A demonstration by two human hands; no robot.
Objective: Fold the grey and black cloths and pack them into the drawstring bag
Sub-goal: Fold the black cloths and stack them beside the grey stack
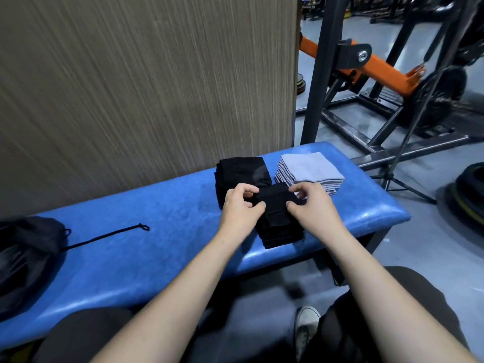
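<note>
On the blue padded surface point(157, 218), near its right end, both hands, left point(242, 208) and right point(309, 205), pinch a black cloth point(275, 203) atop the near stack, seemingly mid-fold; next, packing the drawstring bag point(26, 247) at the left end.

From my remote feed, the person's left hand point(242, 208) and right hand point(310, 208) are bare, without gloves, rings or a watch, and both forearms are uncovered with no sleeve reaching into view. I see dark brownish trousers point(83, 334) over both knees. One worn, off-white canvas sneaker point(305, 327) with a pale rubber toe cap shows between the legs.
</note>
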